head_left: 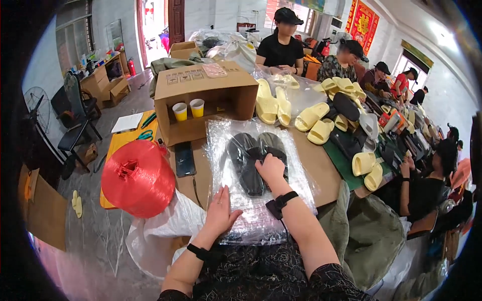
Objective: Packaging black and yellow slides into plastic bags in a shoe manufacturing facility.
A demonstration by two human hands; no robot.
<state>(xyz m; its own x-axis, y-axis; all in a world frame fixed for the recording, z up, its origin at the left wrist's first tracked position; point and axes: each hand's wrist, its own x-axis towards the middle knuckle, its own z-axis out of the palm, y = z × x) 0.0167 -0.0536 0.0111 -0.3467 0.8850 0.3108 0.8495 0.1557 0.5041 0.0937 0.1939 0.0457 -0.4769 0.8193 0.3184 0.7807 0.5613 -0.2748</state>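
Note:
A pair of black slippers (246, 163) lies on a stack of clear plastic bags (296, 175) in front of me; I cannot tell whether the slippers are inside the top bag. My right hand (271, 169) is on the right slipper, its fingers curled over the strap area and the fingertips partly hidden. Flat on the near left part of the bags rests my left hand (219, 210), fingers stretched out and holding nothing. Both wrists wear black bands.
An open cardboard box (206, 90) with two paper cups stands behind the bags. To the left are a phone (185, 159), a big red twine roll (138, 178) and green-handled scissors (145, 135). Cream slippers (311, 116) pile up at the right. Several people sit around the table.

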